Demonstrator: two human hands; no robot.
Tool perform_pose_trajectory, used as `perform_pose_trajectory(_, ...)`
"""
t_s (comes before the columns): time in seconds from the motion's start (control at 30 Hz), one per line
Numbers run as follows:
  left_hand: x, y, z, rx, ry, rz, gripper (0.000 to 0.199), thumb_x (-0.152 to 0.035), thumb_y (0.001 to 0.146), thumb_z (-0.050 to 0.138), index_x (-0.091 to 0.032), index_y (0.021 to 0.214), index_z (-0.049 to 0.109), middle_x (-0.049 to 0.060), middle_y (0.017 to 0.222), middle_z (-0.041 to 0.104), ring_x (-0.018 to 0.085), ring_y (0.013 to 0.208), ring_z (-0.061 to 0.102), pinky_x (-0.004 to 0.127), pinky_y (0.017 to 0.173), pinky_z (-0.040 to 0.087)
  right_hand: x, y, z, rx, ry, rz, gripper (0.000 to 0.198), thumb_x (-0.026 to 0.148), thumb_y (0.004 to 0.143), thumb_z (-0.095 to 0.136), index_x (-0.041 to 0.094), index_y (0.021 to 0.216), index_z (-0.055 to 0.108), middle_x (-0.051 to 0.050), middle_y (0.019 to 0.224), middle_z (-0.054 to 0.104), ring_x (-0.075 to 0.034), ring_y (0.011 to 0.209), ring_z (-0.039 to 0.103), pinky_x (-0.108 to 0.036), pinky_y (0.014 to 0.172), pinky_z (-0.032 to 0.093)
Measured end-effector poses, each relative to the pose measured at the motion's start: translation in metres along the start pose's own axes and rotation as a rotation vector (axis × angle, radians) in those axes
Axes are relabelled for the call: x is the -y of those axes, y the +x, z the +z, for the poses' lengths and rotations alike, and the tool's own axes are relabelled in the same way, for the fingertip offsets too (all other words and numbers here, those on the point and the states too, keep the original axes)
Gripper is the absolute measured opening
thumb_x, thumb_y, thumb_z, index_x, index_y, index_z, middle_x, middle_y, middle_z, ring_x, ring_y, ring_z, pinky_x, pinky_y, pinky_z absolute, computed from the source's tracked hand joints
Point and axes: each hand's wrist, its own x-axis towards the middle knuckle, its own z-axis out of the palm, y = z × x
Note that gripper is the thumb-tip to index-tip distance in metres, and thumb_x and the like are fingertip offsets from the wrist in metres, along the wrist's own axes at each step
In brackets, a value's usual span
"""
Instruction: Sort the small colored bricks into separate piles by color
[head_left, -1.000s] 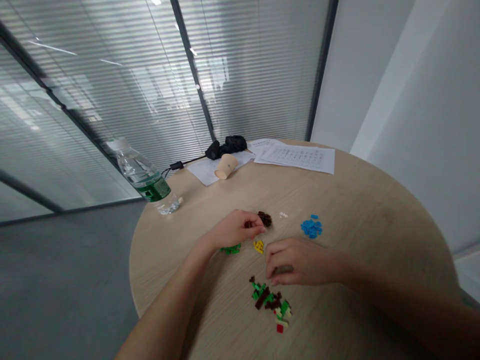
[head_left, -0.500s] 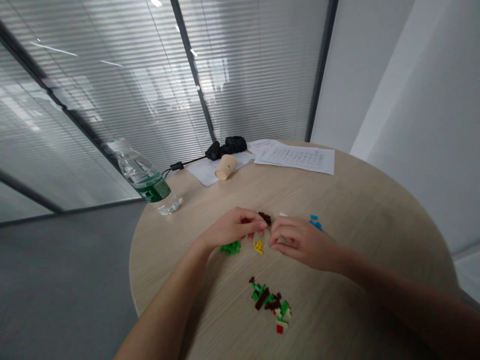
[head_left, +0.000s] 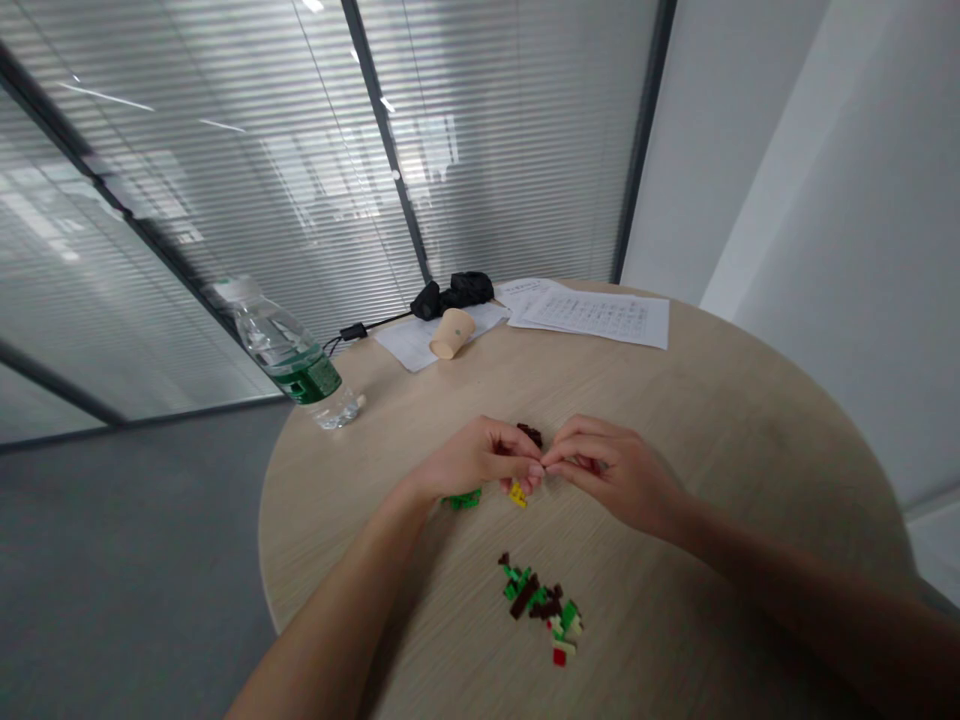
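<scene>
My left hand (head_left: 495, 458) and my right hand (head_left: 604, 465) meet fingertip to fingertip over the middle of the table. Both are pinched closed, and whatever sits between the fingers is too small or hidden to make out. Just behind the fingers lies a pile of dark brown toy bricks (head_left: 529, 434). Yellow bricks (head_left: 518, 495) show below my left fingers, and green bricks (head_left: 463, 499) are partly covered by my left wrist. Nearer to me lies a mixed group of green, brown, cream and red bricks (head_left: 536, 598).
On the round wooden table (head_left: 750, 420), a water bottle (head_left: 289, 360) stands at the left edge. A paper cup (head_left: 452, 334) lies on its side near a black bundle with a cord (head_left: 469, 289). Printed sheets (head_left: 600, 315) lie at the back.
My right hand has moved slightly up and its fingertips have come against those of my left hand. It now covers the blue and white pieces that showed behind it.
</scene>
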Motion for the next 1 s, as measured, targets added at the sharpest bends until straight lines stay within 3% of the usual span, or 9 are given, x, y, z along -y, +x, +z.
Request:
perform_pose_trajectory(0.13, -0.003, -0.007, -0.006, 0.012, 0.146, -0.031, 0.014, -0.026, 0.075, 0.058, -0.013, 0.078, 0.064, -0.002, 0.06, 0.06, 0.007, 0.051, 0.052, 0.018, 0.05, 0.04, 0.001, 0.001, -0.001, 0.006, 0.018, 0.0, 0.016, 0.021, 0.086, 0.052, 0.017, 0.084, 0.067, -0.003, 0.079, 0.062, -0.009, 0.061, 0.053, -0.02, 0.055, 0.04)
perform_pose_trajectory(0.27, -0.001, -0.019, -0.025, -0.071, 0.514, -0.117, 0.015, -0.019, 0.072, 0.053, -0.015, 0.08, 0.065, -0.003, 0.058, 0.06, 0.009, 0.052, 0.053, 0.018, 0.05, 0.039, -0.001, -0.001, 0.001, 0.049, 0.019, 0.005, 0.018, 0.022, 0.086, 0.05, 0.017, 0.086, 0.067, -0.004, 0.082, 0.062, -0.008, 0.059, 0.051, -0.02, 0.055, 0.04)
perform_pose_trajectory(0.4, 0.003, -0.028, -0.043, -0.127, 0.779, -0.201, 0.018, -0.012, 0.064, 0.051, -0.015, 0.073, 0.067, -0.002, 0.059, 0.06, 0.009, 0.052, 0.053, 0.017, 0.049, 0.036, -0.001, -0.006, 0.005, 0.32, 0.075, -0.098, 0.015, 0.019, 0.084, 0.053, 0.016, 0.084, 0.068, -0.004, 0.082, 0.062, -0.009, 0.065, 0.053, -0.021, 0.061, 0.042)
perform_pose_trajectory(0.5, 0.005, -0.03, -0.045, -0.133, 0.804, -0.261, 0.019, -0.013, 0.063, 0.051, -0.016, 0.073, 0.067, -0.002, 0.057, 0.06, 0.009, 0.049, 0.051, 0.017, 0.046, 0.034, 0.003, -0.009, 0.01, 0.555, 0.124, -0.155, 0.013, 0.018, 0.082, 0.056, 0.015, 0.085, 0.068, -0.003, 0.082, 0.062, -0.009, 0.068, 0.055, -0.021, 0.065, 0.043)
perform_pose_trajectory(0.57, 0.006, -0.03, -0.045, -0.122, 0.795, -0.287, 0.02, -0.015, 0.063, 0.051, -0.016, 0.074, 0.067, -0.002, 0.057, 0.06, 0.009, 0.047, 0.05, 0.017, 0.044, 0.033, 0.005, -0.01, 0.014, 0.608, 0.142, -0.179, 0.015, 0.016, 0.083, 0.054, 0.016, 0.088, 0.068, -0.003, 0.084, 0.063, -0.01, 0.073, 0.057, -0.021, 0.07, 0.043)
perform_pose_trajectory(0.83, 0.008, -0.032, -0.045, -0.111, 0.726, -0.303, 0.016, -0.018, 0.062, 0.052, -0.016, 0.072, 0.065, -0.002, 0.057, 0.06, 0.008, 0.043, 0.047, 0.016, 0.041, 0.03, 0.003, -0.013, 0.023, 0.62, 0.078, -0.205, 0.018, 0.02, 0.087, 0.051, 0.019, 0.092, 0.068, -0.003, 0.089, 0.062, -0.01, 0.078, 0.057, -0.021, 0.074, 0.042)
perform_pose_trajectory(1.0, 0.006, -0.03, -0.046, -0.14, 0.809, -0.279, 0.015, -0.022, 0.066, 0.052, -0.016, 0.071, 0.065, -0.001, 0.06, 0.061, 0.009, 0.048, 0.049, 0.019, 0.046, 0.032, 0.003, -0.013, 0.025, 0.605, 0.061, -0.217, 0.017, 0.021, 0.087, 0.051, 0.019, 0.092, 0.068, -0.002, 0.088, 0.062, -0.01, 0.078, 0.056, -0.021, 0.075, 0.042)
